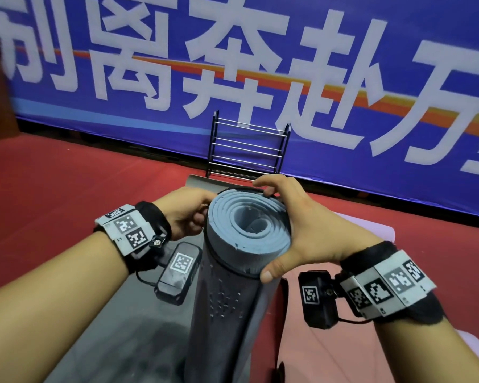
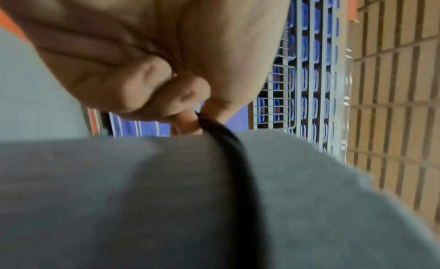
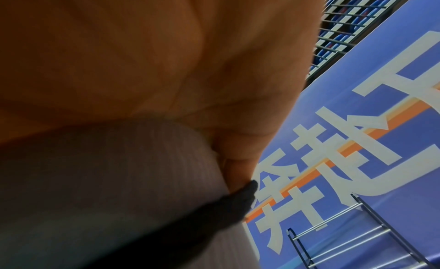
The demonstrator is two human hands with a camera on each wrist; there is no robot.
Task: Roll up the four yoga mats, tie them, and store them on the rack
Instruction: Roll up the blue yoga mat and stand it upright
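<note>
1. While stood on end between both wrists, rolled grey mat (image 1: 233, 272): upright so black band (image 2: 238, 160) slips over its top.
2. Right hand (image 1: 296, 225): fingers curled round roll's rim, pinning band.
3. Left hand (image 1: 186, 214): fingertips pinch band taut.
4. Rack (image 1: 249, 147): beyond, awaiting mats.

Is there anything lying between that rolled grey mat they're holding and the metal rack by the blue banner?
Nothing visible blocks it. Beyond the rolled grey foam yoga mat only the flat end of a grey mat lies on the red floor before the black metal rack.
</note>
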